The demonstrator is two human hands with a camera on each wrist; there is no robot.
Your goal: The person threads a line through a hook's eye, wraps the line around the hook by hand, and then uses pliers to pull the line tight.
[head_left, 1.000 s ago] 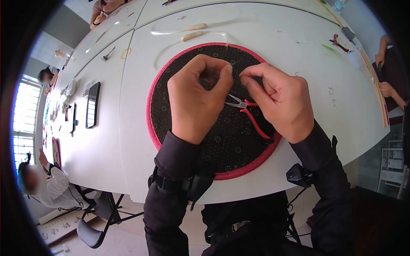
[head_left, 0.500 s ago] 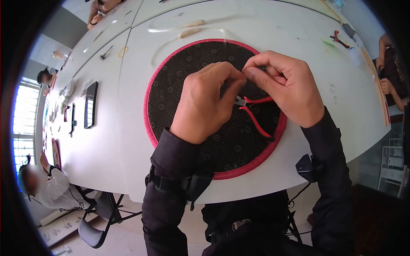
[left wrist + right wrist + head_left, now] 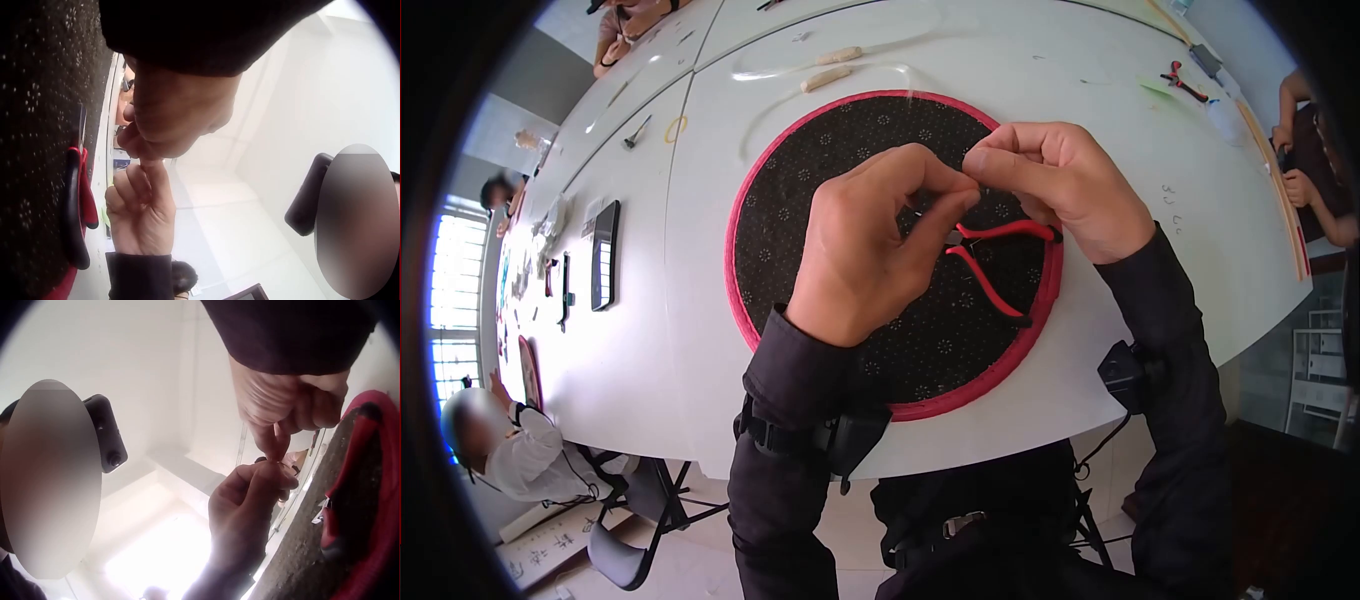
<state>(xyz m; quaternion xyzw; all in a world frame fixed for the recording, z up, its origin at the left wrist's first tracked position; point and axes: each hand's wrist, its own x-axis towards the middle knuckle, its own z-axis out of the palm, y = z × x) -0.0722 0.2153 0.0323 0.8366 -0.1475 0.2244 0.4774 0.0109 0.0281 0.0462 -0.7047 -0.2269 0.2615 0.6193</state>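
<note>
My left hand (image 3: 850, 245) and right hand (image 3: 1085, 190) meet above a round dark mat (image 3: 785, 225) with a pink-red rim. Thumb and forefinger of each hand pinch together, the fingertips right beside each other. What they pinch is too small and hidden to make out. In the right wrist view the right hand (image 3: 290, 403) is above and the left hand (image 3: 240, 512) below, tips together. Red-handled pliers (image 3: 990, 288) lie spread on the mat under the hands, their nose partly behind the left hand.
Beyond the mat lie two pale handle-like pieces (image 3: 828, 78) with clear curved tubing. A phone (image 3: 604, 262), a yellow ring (image 3: 677, 129) and a small dark-ended tool (image 3: 637, 132) lie to the left. Another pair of pliers (image 3: 1183, 82) sits far right. Other people sit around the table.
The hands, a little apart one second ago, have come together at the fingertips. The right hand has shifted right, uncovering more of the pliers' handles. The head view has shifted slightly.
</note>
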